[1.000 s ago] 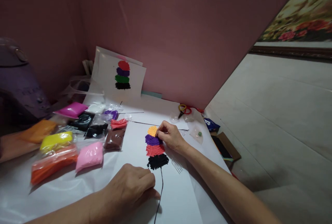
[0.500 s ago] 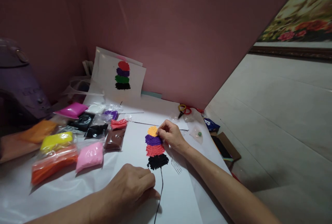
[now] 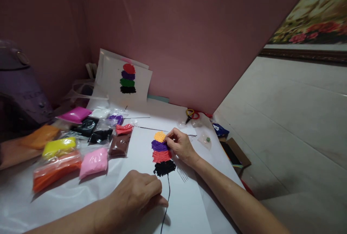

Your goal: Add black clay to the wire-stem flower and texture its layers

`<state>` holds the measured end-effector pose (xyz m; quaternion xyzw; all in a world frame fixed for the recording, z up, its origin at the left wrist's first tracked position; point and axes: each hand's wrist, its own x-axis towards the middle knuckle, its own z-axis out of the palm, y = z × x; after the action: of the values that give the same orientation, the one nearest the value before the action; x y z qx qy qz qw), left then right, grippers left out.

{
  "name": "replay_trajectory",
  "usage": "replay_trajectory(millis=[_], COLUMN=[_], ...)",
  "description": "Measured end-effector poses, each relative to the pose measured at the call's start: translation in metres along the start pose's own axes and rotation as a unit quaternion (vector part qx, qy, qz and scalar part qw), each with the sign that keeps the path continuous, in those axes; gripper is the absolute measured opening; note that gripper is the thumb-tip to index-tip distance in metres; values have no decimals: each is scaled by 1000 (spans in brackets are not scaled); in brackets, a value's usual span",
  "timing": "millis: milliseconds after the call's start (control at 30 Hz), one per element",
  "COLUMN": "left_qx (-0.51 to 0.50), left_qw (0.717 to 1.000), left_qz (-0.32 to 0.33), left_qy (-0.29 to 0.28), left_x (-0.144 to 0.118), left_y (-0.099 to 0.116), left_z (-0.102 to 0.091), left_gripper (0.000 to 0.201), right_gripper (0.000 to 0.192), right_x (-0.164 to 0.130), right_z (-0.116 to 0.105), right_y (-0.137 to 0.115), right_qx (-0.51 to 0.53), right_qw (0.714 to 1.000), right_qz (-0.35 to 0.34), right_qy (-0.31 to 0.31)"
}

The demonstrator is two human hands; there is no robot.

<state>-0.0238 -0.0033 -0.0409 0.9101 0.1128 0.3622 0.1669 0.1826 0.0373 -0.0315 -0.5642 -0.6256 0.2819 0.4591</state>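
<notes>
**Clay Stack on Paper: Top Patch in Work**

The right hand (image 3: pixel 181 145) rests on the white paper sheet (image 3: pixel 187 205) with its fingertips pinched narrow against the right edge of the orange-yellow textured clay patch (image 3: pixel 159 136). Whether a small tool sits inside that grip cannot be told; the fingers hide it. The left hand (image 3: pixel 138 194) lies curled and closed, knuckles up, pressing the paper to the desk (image 3: pixel 16 205); it holds no object that shows.

Position of the work relative to the right grip:
- Directly left of the grip: the orange-yellow patch, top of the stack.
- Just below-left: the purple clay patch (image 3: pixel 159 145), then the red clay patch (image 3: pixel 162 156), then the black clay patch (image 3: pixel 164 167), each touching the next.
- Below the stack, passing beside the left hand: a thin black drawn stem line (image 3: pixel 168 194).
- Right of the wrist: a clear plastic fork (image 3: pixel 182 173), lying flat.

Progress, as judged: four colour bands are laid and textured. The white sample card (image 3: pixel 123 82) leaning on the pink backboard (image 3: pixel 189 38) beyond the grip also shows four bands, so the stack appears near complete, with the top patch in finishing.

Far left of the grip lie bagged clay packets (image 3: pixel 93 161) in several colours. Red-and-yellow-handled scissors (image 3: pixel 192 114) lie beyond the grip.
</notes>
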Motion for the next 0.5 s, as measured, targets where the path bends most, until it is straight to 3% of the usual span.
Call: replay_trajectory(millis=[500], left_qx=[13], left_qw=[1000], left_qz=[5], left_qy=[-7], left_x=[-2], left_y=[0], left_z=[1], left_gripper=[47], right_gripper=[5], right_x=[-2], right_z=[1], right_y=[1], right_qx=[-28], right_qw=[999], right_qz=[-16], right_qy=[-22])
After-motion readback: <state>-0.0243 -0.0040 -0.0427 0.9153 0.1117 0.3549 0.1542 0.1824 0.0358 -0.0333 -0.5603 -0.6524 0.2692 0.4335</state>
